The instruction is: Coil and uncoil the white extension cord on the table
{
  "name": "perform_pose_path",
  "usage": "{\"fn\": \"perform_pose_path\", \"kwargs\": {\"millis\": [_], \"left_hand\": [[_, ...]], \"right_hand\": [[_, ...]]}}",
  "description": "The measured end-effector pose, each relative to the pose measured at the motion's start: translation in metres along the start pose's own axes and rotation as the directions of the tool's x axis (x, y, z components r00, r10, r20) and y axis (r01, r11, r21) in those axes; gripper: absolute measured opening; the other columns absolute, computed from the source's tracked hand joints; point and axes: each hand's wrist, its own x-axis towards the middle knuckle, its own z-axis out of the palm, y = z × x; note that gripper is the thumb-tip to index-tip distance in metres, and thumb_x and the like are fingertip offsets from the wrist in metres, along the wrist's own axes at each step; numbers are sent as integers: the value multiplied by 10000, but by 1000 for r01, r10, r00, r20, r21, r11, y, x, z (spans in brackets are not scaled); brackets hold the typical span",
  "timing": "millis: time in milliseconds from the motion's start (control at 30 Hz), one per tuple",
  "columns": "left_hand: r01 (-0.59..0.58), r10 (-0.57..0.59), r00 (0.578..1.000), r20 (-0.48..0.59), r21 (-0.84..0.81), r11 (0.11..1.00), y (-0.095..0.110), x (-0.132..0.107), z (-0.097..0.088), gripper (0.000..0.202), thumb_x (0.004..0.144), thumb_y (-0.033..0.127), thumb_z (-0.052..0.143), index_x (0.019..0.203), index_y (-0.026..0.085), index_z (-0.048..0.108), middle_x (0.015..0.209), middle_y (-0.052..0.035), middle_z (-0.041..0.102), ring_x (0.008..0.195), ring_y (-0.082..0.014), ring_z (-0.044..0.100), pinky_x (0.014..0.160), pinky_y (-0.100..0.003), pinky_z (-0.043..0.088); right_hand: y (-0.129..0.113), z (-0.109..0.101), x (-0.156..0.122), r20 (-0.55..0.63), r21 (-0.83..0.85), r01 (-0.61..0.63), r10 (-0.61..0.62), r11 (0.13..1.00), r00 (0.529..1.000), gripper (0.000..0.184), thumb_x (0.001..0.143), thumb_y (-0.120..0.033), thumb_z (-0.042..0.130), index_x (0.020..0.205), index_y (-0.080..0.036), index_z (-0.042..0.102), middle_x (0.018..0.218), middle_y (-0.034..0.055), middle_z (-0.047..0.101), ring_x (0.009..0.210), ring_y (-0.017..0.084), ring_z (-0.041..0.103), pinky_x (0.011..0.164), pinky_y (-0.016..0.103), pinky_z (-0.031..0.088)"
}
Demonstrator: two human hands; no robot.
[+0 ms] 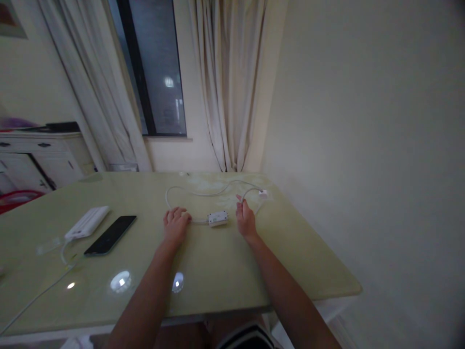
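My left hand (176, 225) rests on the table with its fingers closed on a thin white cable (199, 222). That cable runs right into a small white box (218, 218) with dark dots along its edges. To the right of the box, my right hand (246, 218) is closed on another stretch of white cable (250, 190), which bends up and over to a small white plug-like piece (263, 193). From there a long loop of cable (203, 195) curves across the tabletop back toward my left hand. Its far end near the fingers is partly hidden.
A black phone (111, 236) lies on the greenish table (218, 271) at the left. Beside it is a white block-shaped device (87, 222) with its own cable (39, 293) trailing to the front left. A wall (363, 145) borders the table's right side.
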Motion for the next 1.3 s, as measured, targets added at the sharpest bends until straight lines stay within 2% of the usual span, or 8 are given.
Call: {"fn": "perform_pose_path", "kwargs": {"millis": [67,133,233,333,567,933,1167,1300], "left_hand": [[-69,70,997,29,-22,997,9,0,-3,222,985,242,486,1004,230,706,1159,-109,725,1288,-298,556,1229,-567,174],[-73,78,992,95,-60,996,17,3,-6,247,1016,271,440,1029,194,674,1028,-127,741,1126,-282,650,1173,-509,302],[129,-112,985,131,-125,984,27,6,-11,338,1053,355,342,1112,172,620,973,-154,734,922,-300,695,869,-417,484],[265,-258,964,61,-255,930,33,6,-12,356,1065,373,282,1152,181,569,965,-144,723,830,-286,688,696,-349,438],[132,-329,934,-139,-722,679,58,3,-3,227,1028,389,333,1021,207,469,651,13,583,574,-186,564,589,-285,380],[-37,-126,985,-116,-861,507,88,-9,-2,230,1011,433,414,1068,213,450,748,1,661,598,-157,580,621,-281,447],[-149,114,989,-98,-750,644,87,-14,-5,307,1015,422,412,1117,204,602,801,-46,685,733,-194,654,732,-332,500],[-75,85,996,-27,-772,632,90,-14,-11,453,1021,453,418,1372,180,497,827,-47,715,723,-197,677,721,-327,509]], "right_hand": [[4,-2,3,-21,20,-14,14,1000,1000,579,1050,-511,277,1448,-173,527,607,-32,502,566,181,503,581,256,338],[6,-3,4,-31,6,-25,25,1000,999,577,1051,-501,279,1466,-175,513,621,-24,520,578,186,511,585,258,342],[6,-1,2,-6,-62,-25,24,998,1000,568,1053,-469,283,1490,-181,502,661,0,569,589,196,528,601,272,349],[5,5,-2,61,-119,-4,11,993,998,554,1056,-430,287,1503,-180,499,744,43,650,653,212,585,641,280,379],[0,17,-11,203,-154,48,-16,987,979,476,1050,-381,366,1445,-205,565,1018,99,755,920,245,688,785,284,460],[-15,31,-25,335,181,105,-162,978,928,344,1014,-411,475,1177,-227,715,798,17,678,702,170,594,685,268,449],[-26,36,-25,157,469,-4,-80,883,984,322,913,-510,627,834,-199,640,759,5,637,657,142,589,624,251,475],[-21,39,-24,111,497,-50,-6,866,994,353,905,-508,642,745,-196,607,677,-1,625,595,142,603,589,256,484]]}}
